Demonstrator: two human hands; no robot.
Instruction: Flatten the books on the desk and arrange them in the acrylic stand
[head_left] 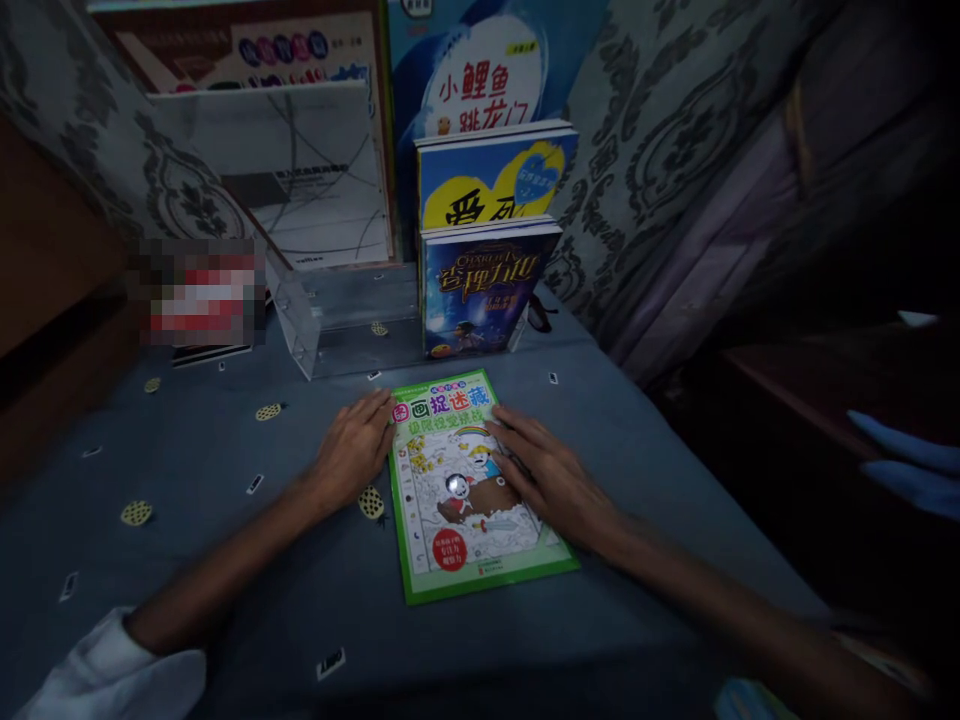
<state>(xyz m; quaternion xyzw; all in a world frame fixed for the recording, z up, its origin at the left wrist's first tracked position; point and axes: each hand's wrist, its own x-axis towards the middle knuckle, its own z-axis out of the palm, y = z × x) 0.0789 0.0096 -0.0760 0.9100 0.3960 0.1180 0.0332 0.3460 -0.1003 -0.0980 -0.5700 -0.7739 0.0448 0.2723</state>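
A green-bordered picture book (474, 525) lies flat on the table, its cover facing up with Chinese lettering and a cartoon drawing. My left hand (352, 452) rests at the book's upper left edge, its fingers stretched out and close together. Over the right side of the cover lies my right hand (551, 480), fingers extended and spread, the tips near the title. Neither hand is wrapped round the book.
Behind the book stands a clear plastic book rack (307, 340). It holds a dark blue book (487, 290), a yellow-and-blue book (457, 175), a tall blue book (409, 90) and a white booklet (322, 190). A blurred red item (206, 295) sits left on the patterned tablecloth (202, 430).
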